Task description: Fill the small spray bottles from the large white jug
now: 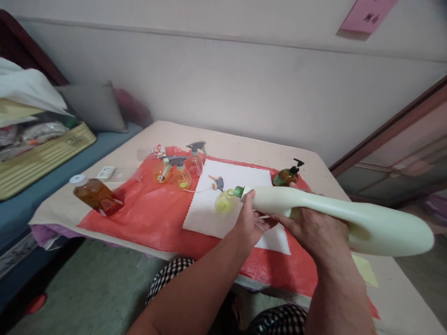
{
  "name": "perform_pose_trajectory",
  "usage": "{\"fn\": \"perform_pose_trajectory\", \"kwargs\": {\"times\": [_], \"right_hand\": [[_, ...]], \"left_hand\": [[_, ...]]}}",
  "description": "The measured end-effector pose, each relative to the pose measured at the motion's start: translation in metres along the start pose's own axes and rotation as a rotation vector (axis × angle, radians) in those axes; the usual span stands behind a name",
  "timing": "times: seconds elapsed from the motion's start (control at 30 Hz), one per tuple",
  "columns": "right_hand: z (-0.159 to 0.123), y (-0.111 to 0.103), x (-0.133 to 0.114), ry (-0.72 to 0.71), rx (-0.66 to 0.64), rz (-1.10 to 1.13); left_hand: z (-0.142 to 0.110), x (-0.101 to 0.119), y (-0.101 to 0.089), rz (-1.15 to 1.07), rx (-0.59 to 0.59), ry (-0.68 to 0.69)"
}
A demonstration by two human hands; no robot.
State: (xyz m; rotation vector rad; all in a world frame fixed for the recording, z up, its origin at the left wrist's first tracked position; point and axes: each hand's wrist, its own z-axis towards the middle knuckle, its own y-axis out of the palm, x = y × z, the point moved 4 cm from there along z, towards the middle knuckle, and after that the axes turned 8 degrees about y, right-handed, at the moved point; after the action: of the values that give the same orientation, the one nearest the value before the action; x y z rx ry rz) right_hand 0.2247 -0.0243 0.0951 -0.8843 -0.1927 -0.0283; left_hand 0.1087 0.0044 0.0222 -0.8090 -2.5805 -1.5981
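Note:
A large pale green jug [380,228] with a handle lies tilted on its side in the air, its green spout [239,191] over the mouth of a clear round bottle [223,204]. Some yellow-green liquid shows in that bottle. My right hand [321,228] is wrapped round the jug's handle. Near the neck, my left hand [251,218] supports the jug from below, thumb on its near side. Just behind the round bottle, a loose grey spray trigger head [218,184] lies on the white sheet [240,174].
Spray bottles [182,179] with grey triggers stand on the red plastic sheet [153,218]. A bottle of amber liquid [96,195] is at the left. A dark pump bottle [287,177] stands behind the jug. The table [244,144] meets the wall.

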Motion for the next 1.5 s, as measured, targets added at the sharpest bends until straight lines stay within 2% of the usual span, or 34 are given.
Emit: {"fn": "perform_pose_trajectory", "kwargs": {"times": [1.03, 1.37, 1.5], "right_hand": [[0.0045, -0.0051, -0.0058, -0.034, 0.010, -0.001], [0.0037, -0.0044, -0.0067, 0.022, -0.039, 0.001], [0.0037, -0.0048, -0.0065, 0.018, -0.017, 0.001]], "left_hand": [[0.0065, -0.0002, -0.0044, -0.009, -0.014, 0.000], [0.0065, 0.0000, -0.0042, -0.017, -0.015, -0.004], [0.0076, -0.0003, -0.0052, -0.020, -0.006, -0.009]]}}
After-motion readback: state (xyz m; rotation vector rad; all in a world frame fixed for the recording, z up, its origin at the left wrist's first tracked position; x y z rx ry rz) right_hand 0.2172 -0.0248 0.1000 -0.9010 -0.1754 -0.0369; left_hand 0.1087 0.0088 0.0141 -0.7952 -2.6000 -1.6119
